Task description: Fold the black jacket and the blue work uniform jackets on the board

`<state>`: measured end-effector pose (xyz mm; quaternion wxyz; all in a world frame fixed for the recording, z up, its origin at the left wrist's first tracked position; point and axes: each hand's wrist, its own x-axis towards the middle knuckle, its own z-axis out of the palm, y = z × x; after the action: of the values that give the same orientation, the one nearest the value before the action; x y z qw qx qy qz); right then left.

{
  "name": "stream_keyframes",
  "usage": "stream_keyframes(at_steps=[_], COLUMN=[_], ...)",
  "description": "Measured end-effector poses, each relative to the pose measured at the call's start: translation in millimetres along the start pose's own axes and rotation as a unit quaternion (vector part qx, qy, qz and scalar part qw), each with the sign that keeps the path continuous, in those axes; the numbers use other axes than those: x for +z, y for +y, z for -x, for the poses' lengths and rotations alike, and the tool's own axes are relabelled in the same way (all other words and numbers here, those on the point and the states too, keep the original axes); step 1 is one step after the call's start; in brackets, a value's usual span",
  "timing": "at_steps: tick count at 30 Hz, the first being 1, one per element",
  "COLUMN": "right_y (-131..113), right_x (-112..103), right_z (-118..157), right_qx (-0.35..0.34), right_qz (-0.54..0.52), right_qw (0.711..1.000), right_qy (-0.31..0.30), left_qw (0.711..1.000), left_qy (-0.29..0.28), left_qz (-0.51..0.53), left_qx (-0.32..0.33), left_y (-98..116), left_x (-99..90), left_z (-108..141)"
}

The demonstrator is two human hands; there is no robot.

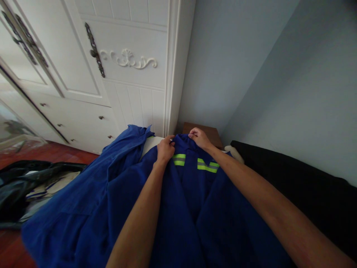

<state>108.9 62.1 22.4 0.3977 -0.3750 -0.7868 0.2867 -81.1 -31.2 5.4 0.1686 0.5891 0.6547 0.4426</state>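
Note:
A blue work jacket (192, 193) with yellow-green and grey reflective strips lies spread out in front of me. Its collar is at the far end, between my two hands. My left hand (165, 149) is closed on the left side of the collar, with the fingertips bent over the cloth. On the other side, my right hand (199, 137) pinches the collar's right edge between thumb and fingers. To the left lies more blue clothing (111, 167), rumpled and hanging over the edge. Its lower parts run together with the jacket, so I cannot tell where one ends.
A white wardrobe (134, 44) with dark metal handles stands beyond the clothes. Behind the collar is a brown wooden surface (208, 132). A black padded piece (292, 178) runs along the grey wall at right. An open dark bag (16, 190) with clothes sits on the reddish floor.

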Motion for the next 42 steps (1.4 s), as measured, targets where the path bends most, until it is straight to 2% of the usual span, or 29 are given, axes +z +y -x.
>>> stream_keyframes(at_steps=[3,5,9,12,16,22,24,27,30,33,37,39,42], right_y=[3.0,3.2,-1.2,-4.6,-3.4,3.2,5.1,5.7,1.1,-5.1,-2.8,4.2,17.0], right_x=[-3.2,-5.7,-11.0,-13.8,-12.5,-2.0,-1.3,-5.8,-14.7,-22.9,-26.8,-25.1,-20.4], right_z=[1.9,3.0,4.1,4.6,5.3,5.0,4.5,6.2,17.3,41.7,81.5,95.6,104.1], right_qx=[-0.005,-0.009,-0.019,-0.029,-0.04,-0.009,0.011,0.059,0.061,0.031,0.015,0.037,0.106], right_qz=[-0.015,-0.029,-0.07,-0.086,-0.073,0.029,0.073,0.112,0.152,0.238,0.338,0.362,0.372], right_qw=[1.0,0.999,0.996,0.994,0.995,1.0,0.997,0.991,0.986,0.971,0.94,0.929,0.916], right_qy=[-0.005,-0.019,-0.055,-0.065,-0.052,0.006,0.026,0.032,0.027,0.019,-0.029,-0.062,-0.102], left_qw=[0.999,1.0,0.99,0.979,0.99,0.999,0.999,0.992,0.98,0.977,0.967,0.958,0.953], left_qy=[-0.016,-0.015,0.013,-0.004,-0.007,0.019,0.037,0.069,0.077,0.037,-0.057,-0.087,-0.093], left_qz=[-0.031,-0.014,0.117,0.16,0.124,0.042,0.024,-0.016,-0.077,-0.143,-0.23,-0.258,-0.273], left_qx=[-0.008,-0.005,0.079,0.127,0.071,-0.006,0.016,0.103,0.165,0.153,0.096,0.091,0.096], left_y=[-0.2,2.3,7.9,7.3,2.4,-0.9,-0.7,3.0,10.8,18.4,22.4,21.9,19.6], left_x=[-0.5,-1.0,0.7,3.6,5.4,6.3,7.6,9.9,11.8,15.0,22.6,26.3,29.5], left_z=[1.0,2.9,5.8,3.9,-1.7,-0.5,1.4,3.8,8.2,16.1,27.3,30.7,31.9])
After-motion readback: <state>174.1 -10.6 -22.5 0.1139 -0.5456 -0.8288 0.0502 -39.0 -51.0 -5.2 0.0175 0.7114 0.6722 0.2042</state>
